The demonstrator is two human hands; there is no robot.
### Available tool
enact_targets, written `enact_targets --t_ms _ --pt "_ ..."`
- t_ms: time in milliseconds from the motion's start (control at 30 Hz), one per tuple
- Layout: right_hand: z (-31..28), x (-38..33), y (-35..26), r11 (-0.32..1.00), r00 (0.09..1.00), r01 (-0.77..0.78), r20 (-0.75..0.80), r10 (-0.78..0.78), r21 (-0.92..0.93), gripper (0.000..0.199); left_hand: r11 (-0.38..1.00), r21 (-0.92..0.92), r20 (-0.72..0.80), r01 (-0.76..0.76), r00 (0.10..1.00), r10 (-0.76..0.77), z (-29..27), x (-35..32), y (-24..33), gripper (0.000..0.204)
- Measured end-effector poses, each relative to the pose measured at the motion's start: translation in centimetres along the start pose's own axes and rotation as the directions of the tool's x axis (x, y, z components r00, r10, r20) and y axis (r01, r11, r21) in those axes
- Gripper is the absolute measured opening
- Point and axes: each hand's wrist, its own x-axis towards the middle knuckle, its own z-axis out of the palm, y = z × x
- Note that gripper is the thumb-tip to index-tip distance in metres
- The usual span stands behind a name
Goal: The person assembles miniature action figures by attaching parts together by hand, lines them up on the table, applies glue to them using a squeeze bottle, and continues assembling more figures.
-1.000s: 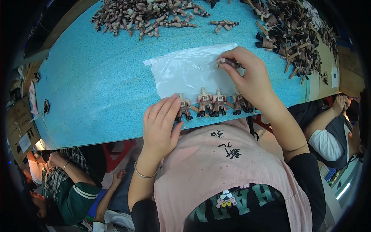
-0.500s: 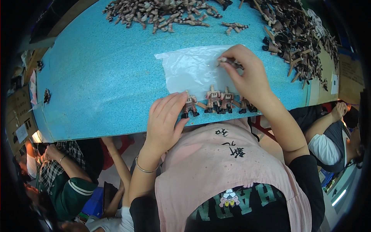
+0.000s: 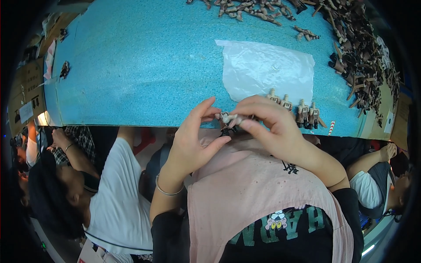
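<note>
At the table's near edge, my left hand [image 3: 193, 140] grips a small toy figure [image 3: 225, 130] with dark legs between thumb and fingers. My right hand [image 3: 274, 125] is closed beside it, pinching a small pale figure part [image 3: 233, 119] against the figure's upper body. Fingers partly cover both pieces, so their exact contact is hard to make out. To the right of my right hand, several headless-looking toy figures [image 3: 302, 114] with pale tops and dark boots lie in a row along the edge. Beyond my hands, a clear plastic sheet [image 3: 267, 70] lies flat on the blue tabletop [image 3: 144, 79].
Pale figure parts [image 3: 245, 8] are heaped at the far side, with one small cluster [image 3: 306, 33] apart from them. Dark figure parts [image 3: 359, 65] pile up at the right. A red-striped stick [image 3: 331, 128] lies near the edge. Co-workers sit close by: a white sleeve [image 3: 116, 184] is at my left.
My right hand has come from the plastic sheet to my left hand with the pale part. My left hand has lifted its toy figure off the table. The view has shifted leftward.
</note>
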Motion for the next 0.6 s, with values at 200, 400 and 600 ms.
enact_targets --t_ms 200,400,600 --pt "1.5 -0.1 -0.1 0.995 0.997 -0.012 0.075 0.019 -0.094 0.02 1.0 0.01 -0.006 -0.004 1.0 0.004 0.0 0.0 -0.2 0.077" --pt "1.1 -0.1 -0.4 0.981 0.993 -0.086 0.06 0.098 -0.174 0.025 0.998 0.041 0.018 -0.041 0.999 0.04 0.2 1.1 -0.4 0.077" --pt "0.9 0.0 -0.2 0.979 0.994 -0.075 0.066 0.089 -0.191 0.026 0.994 0.056 -0.008 -0.095 0.995 0.096 0.4 1.3 -0.3 0.073"
